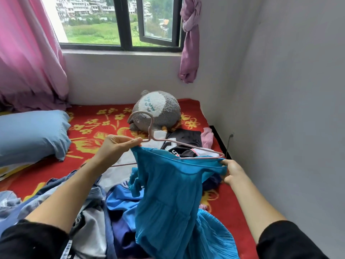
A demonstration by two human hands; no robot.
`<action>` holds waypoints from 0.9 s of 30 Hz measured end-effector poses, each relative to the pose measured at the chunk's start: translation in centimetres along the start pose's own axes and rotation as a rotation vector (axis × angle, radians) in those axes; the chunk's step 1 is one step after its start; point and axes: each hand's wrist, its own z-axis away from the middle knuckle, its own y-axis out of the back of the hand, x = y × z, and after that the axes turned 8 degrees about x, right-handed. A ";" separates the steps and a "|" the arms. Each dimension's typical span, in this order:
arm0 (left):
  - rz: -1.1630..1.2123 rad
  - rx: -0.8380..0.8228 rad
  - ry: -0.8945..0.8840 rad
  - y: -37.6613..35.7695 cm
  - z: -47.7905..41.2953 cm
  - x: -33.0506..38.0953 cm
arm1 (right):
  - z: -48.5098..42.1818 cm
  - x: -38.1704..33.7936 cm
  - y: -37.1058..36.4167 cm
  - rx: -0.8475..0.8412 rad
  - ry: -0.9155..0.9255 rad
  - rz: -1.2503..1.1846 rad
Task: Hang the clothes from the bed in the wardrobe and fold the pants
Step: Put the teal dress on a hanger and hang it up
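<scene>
Our clothes pile (89,212) lies on the bed (104,126). Above it, our left hand (115,144) pinches the pink hanger (151,126) together with one top corner of the teal garment (168,193). Our right hand (232,171) grips the other corner.

Crinkled matt teal cloth dress (173,193); smooth pink hanger (179,144); fuzzy plush toy (158,109).

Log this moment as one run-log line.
step: fitting teal garment onto pink hanger | left hand: pinches hanger and garment edge | right hand: grips garment's other edge | rest: clothes pile on bed
</scene>
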 end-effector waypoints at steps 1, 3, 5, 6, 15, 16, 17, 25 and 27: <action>0.003 -0.010 -0.001 -0.1 0.0 0.0 | -0.3 -0.6 0.3 0.021 0.033 0.038; -0.016 -0.020 -0.002 -0.3 -0.3 0.0 | -0.5 -1.8 0.6 0.064 0.089 0.060; -0.040 -0.021 0.004 -0.4 -0.5 0.1 | 1.0 -3.2 0.3 0.077 0.171 0.068; -0.048 -0.014 0.003 -0.5 -0.6 0.2 | 2.3 -4.0 -0.1 0.077 0.230 0.116; 0.006 0.047 -0.030 -2.1 -0.9 2.7 | 12.8 -9.3 -7.0 -0.398 0.630 0.511; 0.030 0.055 -0.030 -2.2 -0.8 3.2 | 14.0 -9.9 -7.6 -0.443 0.677 0.562; 0.047 0.066 -0.030 -2.2 -0.6 3.9 | 15.0 -10.6 -8.2 -0.497 0.720 0.619; 0.114 0.335 -0.093 0.3 1.6 8.5 | 21.0 -14.6 -11.0 -0.792 1.097 1.020; 0.126 0.443 -0.092 1.4 2.6 9.0 | 23.1 -15.3 -11.4 -0.822 1.154 1.120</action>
